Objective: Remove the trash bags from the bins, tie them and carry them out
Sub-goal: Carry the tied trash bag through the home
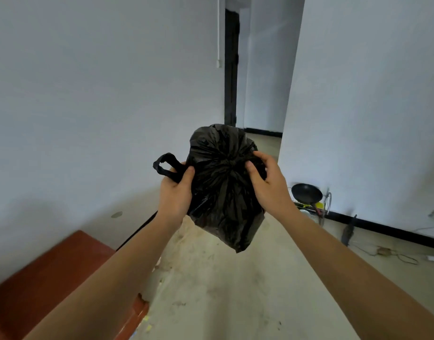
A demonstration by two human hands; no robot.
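A full black trash bag (pixel 223 192) hangs in the air in front of me, its top gathered into a bunch at the middle. My left hand (pixel 175 192) grips the bag's left handle loop (pixel 165 166), which sticks out to the left. My right hand (pixel 266 182) grips the bag's right side next to the gathered top, thumb pressed near the bunch. No bin is in view.
A red-brown table (pixel 51 278) stands at the lower left. A wire rack with a black pan (pixel 306 193) sits by the right wall, with cables (pixel 395 253) on the floor beyond it. A dark doorway (pixel 231 67) opens straight ahead down a corridor.
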